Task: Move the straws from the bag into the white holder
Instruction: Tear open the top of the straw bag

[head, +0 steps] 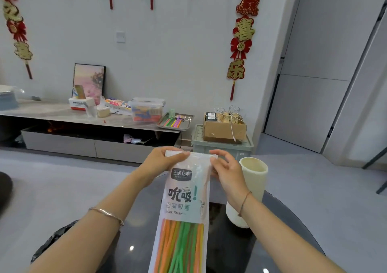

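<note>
A long printed plastic bag (184, 201) stands upright over a dark glossy round table (272, 241). Orange and green straws (180, 247) show through its clear lower part. My left hand (162, 160) pinches the bag's top left corner. My right hand (227, 170) pinches the top right corner. The white holder (252, 180), a tall open cylinder, stands on the table just right of my right hand, partly hidden by that wrist.
A black bag (54, 239) lies at the table's left edge. Beyond, a low TV cabinet (62, 115) carries a clear box (146, 109) and a metal tray (176, 122) of coloured straws. A cardboard box (224, 128) sits on a grey crate.
</note>
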The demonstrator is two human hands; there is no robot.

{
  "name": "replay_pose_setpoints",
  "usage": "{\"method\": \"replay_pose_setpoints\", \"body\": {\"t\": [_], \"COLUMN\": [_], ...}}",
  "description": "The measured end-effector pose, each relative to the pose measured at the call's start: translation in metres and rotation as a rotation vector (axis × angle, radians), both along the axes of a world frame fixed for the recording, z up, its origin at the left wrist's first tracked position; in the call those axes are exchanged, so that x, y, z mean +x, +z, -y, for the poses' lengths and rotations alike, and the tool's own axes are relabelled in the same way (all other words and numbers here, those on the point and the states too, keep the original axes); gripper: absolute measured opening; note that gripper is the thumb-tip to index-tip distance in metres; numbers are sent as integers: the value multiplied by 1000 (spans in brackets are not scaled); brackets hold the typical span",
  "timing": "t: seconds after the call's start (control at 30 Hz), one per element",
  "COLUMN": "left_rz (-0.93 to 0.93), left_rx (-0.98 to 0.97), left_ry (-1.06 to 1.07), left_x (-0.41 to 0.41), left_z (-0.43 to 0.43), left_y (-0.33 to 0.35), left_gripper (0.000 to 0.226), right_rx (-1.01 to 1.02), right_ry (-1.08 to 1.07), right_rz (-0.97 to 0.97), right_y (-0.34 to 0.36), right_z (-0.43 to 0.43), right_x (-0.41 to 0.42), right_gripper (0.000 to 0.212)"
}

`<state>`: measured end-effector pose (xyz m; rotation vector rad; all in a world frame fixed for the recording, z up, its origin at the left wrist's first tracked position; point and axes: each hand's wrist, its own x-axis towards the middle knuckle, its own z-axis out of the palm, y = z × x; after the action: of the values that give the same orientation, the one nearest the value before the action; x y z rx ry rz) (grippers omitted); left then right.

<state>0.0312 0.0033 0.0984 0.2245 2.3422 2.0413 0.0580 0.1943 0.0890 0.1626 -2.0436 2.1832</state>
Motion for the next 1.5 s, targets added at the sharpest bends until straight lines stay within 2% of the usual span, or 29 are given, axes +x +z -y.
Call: {"method": "replay_pose_setpoints", "body": {"t": [0.13,0.27,0.33,0.43,0.6,0.73,0.83,1.0,1.27,1.5], "left_rz": [-179,-399,-474,-516,-460,-218,-98,-91,-127,-158], "left_rx": [27,27,-11,-84,-126,-52,-96,-107,-84,-63], "left_ry": [84,221,271,273,197,-19,-116,-97,-93,-94], "left_x": [34,68,79,98,126,138,141,135,130,126], "left_z": [-19,-39,-46,-55,-59,-62,-66,-68,-60,-54], "left_y": [35,53,56,54,53,66,69,65,60,55], "left_gripper": [14,8,5,8,13,20,29,36,34,35], "right_rx": [16,163,215,232,208,134,95,12,-52,13], "right_ry": [-32,-173,-207,-148,-83,5,66,166,214,198], "right_rz": [-88,-206,-255,-215,-109,-36,-46,-21,18,12], "right_y": [34,49,52,54,58,65,65,62,62,67], "right_z": [-11,-17,-17,-19,-22,-26,-28,-29,-18,-11], "right_x": [26,54,64,84,117,131,136,135,127,124], "right_gripper": [25,39,33,19,24,31,32,32,21,16]}}
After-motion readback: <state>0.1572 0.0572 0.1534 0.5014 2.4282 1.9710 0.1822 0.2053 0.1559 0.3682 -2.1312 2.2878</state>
